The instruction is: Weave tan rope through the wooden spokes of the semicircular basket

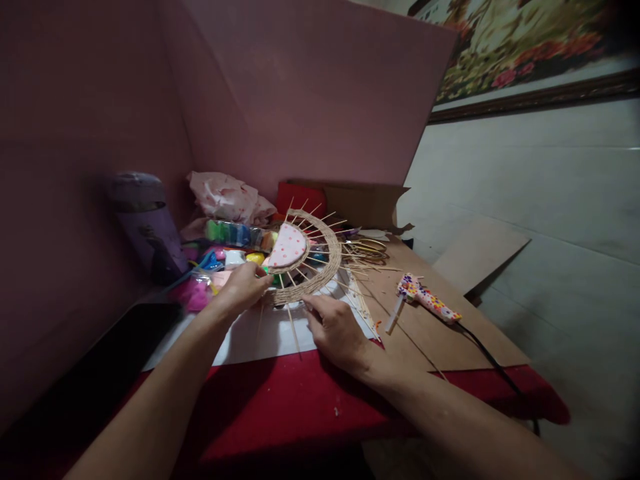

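A half-circle frame of thin wooden sticks, woven with tan twine (334, 257), stands tilted over the table. Its centre is a half-disc of pale fabric with pink dots (289, 247), and the stick ends fan out beyond the twine band. My left hand (246, 288) is closed on the frame's lower left end, by the half-disc. At the band's lower edge, my right hand (337, 330) has its fingers curled in a pinch; what lies between the fingertips is hidden. One stick (293, 328) points down between my hands.
A flowered hot glue gun (429, 298) with a black cord lies on brown cardboard (400, 340) at right. Scissors (367, 249) and loose sticks lie behind it. Colourful clay packs (235, 233), dotted fabric (227, 197) and a purple bottle (150, 230) stand at left. Red cloth (280, 400) covers the table.
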A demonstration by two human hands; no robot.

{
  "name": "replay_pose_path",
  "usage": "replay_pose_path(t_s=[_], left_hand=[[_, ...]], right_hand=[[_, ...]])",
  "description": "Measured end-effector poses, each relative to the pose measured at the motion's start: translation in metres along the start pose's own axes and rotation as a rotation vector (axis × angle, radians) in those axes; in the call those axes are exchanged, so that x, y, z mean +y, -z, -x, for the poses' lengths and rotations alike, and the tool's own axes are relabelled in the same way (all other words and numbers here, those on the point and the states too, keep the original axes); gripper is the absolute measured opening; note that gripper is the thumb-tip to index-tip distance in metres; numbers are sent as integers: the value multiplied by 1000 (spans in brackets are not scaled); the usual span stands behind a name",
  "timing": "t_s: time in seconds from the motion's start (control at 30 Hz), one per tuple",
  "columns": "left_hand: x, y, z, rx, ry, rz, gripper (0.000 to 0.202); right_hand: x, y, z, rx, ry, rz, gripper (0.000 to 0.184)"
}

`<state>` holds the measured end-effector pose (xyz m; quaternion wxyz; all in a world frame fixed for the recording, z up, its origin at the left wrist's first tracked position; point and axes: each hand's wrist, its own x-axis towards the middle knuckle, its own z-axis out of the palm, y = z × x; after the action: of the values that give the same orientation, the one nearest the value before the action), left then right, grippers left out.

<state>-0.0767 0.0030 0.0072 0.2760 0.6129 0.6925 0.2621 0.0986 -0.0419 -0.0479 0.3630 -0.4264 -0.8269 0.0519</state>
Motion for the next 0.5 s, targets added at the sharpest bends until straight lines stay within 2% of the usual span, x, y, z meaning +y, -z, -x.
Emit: replay_pose_path(t_s=[0.1, 0.2, 0.33, 0.5], left_hand=[[3, 3, 5, -120, 63, 94, 20], [4, 4, 7, -163, 99, 153, 21], [5, 4, 7, -145, 84, 164, 20], [1, 1, 2, -36, 13, 47, 13]], right_hand=[[0, 0, 0, 24, -5, -29, 30], [0, 0, 1, 17, -9, -31, 32], [0, -1, 1, 6, -4, -28, 30], [1, -1, 0, 6, 4, -20, 29]])
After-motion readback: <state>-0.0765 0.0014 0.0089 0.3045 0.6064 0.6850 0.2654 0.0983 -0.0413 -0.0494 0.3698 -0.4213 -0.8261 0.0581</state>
